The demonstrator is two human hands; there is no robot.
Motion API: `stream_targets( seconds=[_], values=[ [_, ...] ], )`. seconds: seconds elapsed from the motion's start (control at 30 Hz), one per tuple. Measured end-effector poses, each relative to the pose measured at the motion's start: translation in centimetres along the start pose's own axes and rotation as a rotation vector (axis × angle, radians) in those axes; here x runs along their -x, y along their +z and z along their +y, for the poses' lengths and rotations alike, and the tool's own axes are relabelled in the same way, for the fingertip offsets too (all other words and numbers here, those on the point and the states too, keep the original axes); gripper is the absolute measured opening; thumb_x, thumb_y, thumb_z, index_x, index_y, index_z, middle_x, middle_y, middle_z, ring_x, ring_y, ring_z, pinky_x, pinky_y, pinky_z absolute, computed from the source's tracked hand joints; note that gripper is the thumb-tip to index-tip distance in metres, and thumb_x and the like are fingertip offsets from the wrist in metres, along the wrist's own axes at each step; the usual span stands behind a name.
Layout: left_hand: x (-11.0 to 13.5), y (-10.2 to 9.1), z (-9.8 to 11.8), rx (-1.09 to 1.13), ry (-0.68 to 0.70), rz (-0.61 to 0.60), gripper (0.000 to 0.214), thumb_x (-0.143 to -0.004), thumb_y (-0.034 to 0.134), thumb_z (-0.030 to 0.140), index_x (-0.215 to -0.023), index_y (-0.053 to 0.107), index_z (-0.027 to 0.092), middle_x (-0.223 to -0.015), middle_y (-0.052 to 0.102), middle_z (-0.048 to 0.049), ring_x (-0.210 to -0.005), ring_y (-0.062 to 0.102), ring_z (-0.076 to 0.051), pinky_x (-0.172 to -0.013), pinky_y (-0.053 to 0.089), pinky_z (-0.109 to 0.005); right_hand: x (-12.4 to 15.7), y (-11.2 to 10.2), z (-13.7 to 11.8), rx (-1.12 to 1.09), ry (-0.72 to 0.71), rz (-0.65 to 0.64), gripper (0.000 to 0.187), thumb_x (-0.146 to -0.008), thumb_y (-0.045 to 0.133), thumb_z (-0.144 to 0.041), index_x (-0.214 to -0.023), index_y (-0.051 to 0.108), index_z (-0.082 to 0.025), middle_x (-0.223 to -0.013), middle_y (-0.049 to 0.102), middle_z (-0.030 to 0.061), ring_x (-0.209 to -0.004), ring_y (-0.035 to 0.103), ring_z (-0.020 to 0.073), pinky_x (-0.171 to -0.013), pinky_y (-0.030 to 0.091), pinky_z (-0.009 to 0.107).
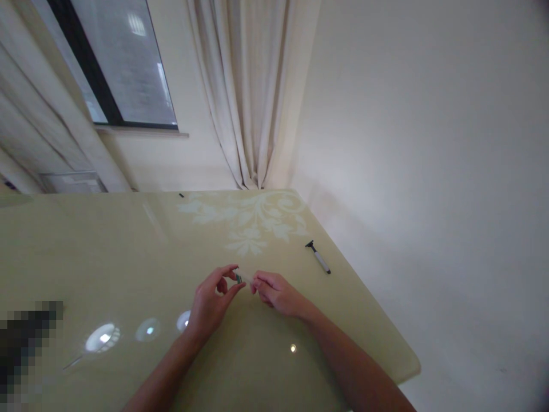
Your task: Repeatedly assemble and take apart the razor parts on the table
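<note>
My left hand pinches a small dark-and-greenish piece between thumb and fingertips. It may be a razor head, but it is too small to be sure. My right hand is closed just to the right, its fingers around a pale, whitish slender piece that reaches toward the left hand's piece. Whether the two pieces touch, I cannot tell. Beyond the right hand a razor with a grey handle and black head lies on the table.
The glossy pale-green tabletop has a white floral pattern and light reflections. A tiny black object lies near its far edge. Curtains hang behind, and a white wall stands along the right side. A pixelated dark shape is at left.
</note>
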State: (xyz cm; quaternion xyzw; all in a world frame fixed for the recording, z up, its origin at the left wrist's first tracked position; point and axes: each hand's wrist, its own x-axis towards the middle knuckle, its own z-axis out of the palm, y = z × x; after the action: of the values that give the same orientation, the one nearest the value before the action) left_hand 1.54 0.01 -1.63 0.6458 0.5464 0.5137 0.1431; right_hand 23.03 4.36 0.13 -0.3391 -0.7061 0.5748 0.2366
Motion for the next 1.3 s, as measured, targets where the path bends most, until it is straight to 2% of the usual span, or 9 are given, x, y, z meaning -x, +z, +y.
stream_targets(
  seconds=[0.3,0.43,0.57,0.7,0.83,0.97,1.13,1.23,1.3],
  values=[
    [-0.05,-0.07,-0.01,-0.007,0.009,0.010,0.037,-0.088,0.074,0.044,-0.118,0.070,0.024,-0.084,0.071,0.0008,-0.058,0.053,-0.011,-0.061,0.051,-0.024,-0.14,-0.38,0.19,0.054,-0.031,0.017,0.041,-0.105,0.044,-0.055,-0.089,0.057,-0.020,-0.066,0.043,-0.0045,-0.059,0.039,0.0117,-0.057,0.031,0.024],
    [-0.06,-0.04,-0.06,-0.024,-0.014,0.018,0.036,-0.088,0.073,0.043,-0.117,0.070,0.023,-0.085,0.071,0.0005,-0.058,0.053,-0.011,-0.061,0.051,-0.025,-0.20,-0.35,0.01,0.108,-0.045,0.097,0.042,-0.104,0.044,-0.055,-0.085,0.056,-0.019,-0.066,0.044,-0.0037,-0.061,0.041,0.0126,-0.059,0.032,0.024],
    [0.05,0.01,-0.01,-0.018,-0.004,-0.008,0.036,-0.088,0.073,0.043,-0.118,0.070,0.024,-0.085,0.071,0.0003,-0.057,0.053,-0.011,-0.060,0.052,-0.025,-0.27,-0.28,-0.03,0.118,-0.050,0.058,0.043,-0.105,0.043,-0.056,-0.087,0.057,-0.020,-0.067,0.045,-0.0037,-0.061,0.042,0.0125,-0.060,0.033,0.024],
    [0.13,0.00,0.13,-0.021,0.014,0.013,0.036,-0.088,0.074,0.043,-0.119,0.069,0.024,-0.087,0.071,0.0005,-0.058,0.052,-0.011,-0.061,0.051,-0.024,-0.27,-0.28,-0.12,0.130,-0.051,0.140,0.045,-0.104,0.043,-0.057,-0.083,0.055,-0.019,-0.065,0.043,-0.0041,-0.060,0.039,0.0124,-0.059,0.032,0.025],
    [0.10,0.03,0.22,-0.021,0.022,0.009,0.036,-0.088,0.074,0.043,-0.119,0.069,0.024,-0.085,0.071,0.0010,-0.057,0.052,-0.011,-0.061,0.051,-0.024,-0.15,-0.17,-0.31,0.108,-0.052,0.063,0.043,-0.105,0.043,-0.055,-0.086,0.056,-0.020,-0.067,0.044,-0.0037,-0.060,0.041,0.0125,-0.059,0.032,0.025],
    [0.11,0.09,0.18,-0.016,0.000,0.023,0.038,-0.087,0.075,0.044,-0.118,0.070,0.023,-0.084,0.071,0.0010,-0.056,0.053,-0.011,-0.060,0.052,-0.024,-0.15,-0.18,-0.38,0.188,-0.063,0.162,0.045,-0.105,0.042,-0.056,-0.081,0.055,-0.020,-0.066,0.045,-0.0033,-0.061,0.041,0.0129,-0.061,0.032,0.025],
    [0.10,-0.04,0.37,-0.005,-0.002,0.022,0.038,-0.086,0.075,0.045,-0.118,0.070,0.023,-0.084,0.071,0.0011,-0.057,0.053,-0.011,-0.062,0.052,-0.025,-0.18,-0.06,-0.43,0.158,-0.066,0.075,0.045,-0.105,0.042,-0.057,-0.084,0.056,-0.020,-0.067,0.046,-0.0034,-0.062,0.042,0.0129,-0.061,0.032,0.025],
    [0.08,-0.12,0.46,-0.001,0.005,0.050,0.039,-0.086,0.076,0.045,-0.118,0.069,0.023,-0.085,0.071,0.0007,-0.057,0.052,-0.011,-0.062,0.052,-0.025,-0.17,0.02,-0.36,0.163,-0.058,0.145,0.046,-0.105,0.042,-0.058,-0.081,0.055,-0.020,-0.066,0.046,-0.0031,-0.063,0.042,0.0132,-0.062,0.032,0.025],
    [0.10,-0.11,0.38,0.001,0.008,0.054,0.039,-0.087,0.075,0.046,-0.118,0.069,0.023,-0.085,0.070,0.0006,-0.058,0.052,-0.011,-0.062,0.051,-0.024,-0.13,0.08,-0.33,0.127,-0.055,0.125,0.046,-0.105,0.042,-0.058,-0.082,0.055,-0.020,-0.067,0.046,-0.0031,-0.062,0.042,0.0131,-0.061,0.033,0.025]
  ],
)
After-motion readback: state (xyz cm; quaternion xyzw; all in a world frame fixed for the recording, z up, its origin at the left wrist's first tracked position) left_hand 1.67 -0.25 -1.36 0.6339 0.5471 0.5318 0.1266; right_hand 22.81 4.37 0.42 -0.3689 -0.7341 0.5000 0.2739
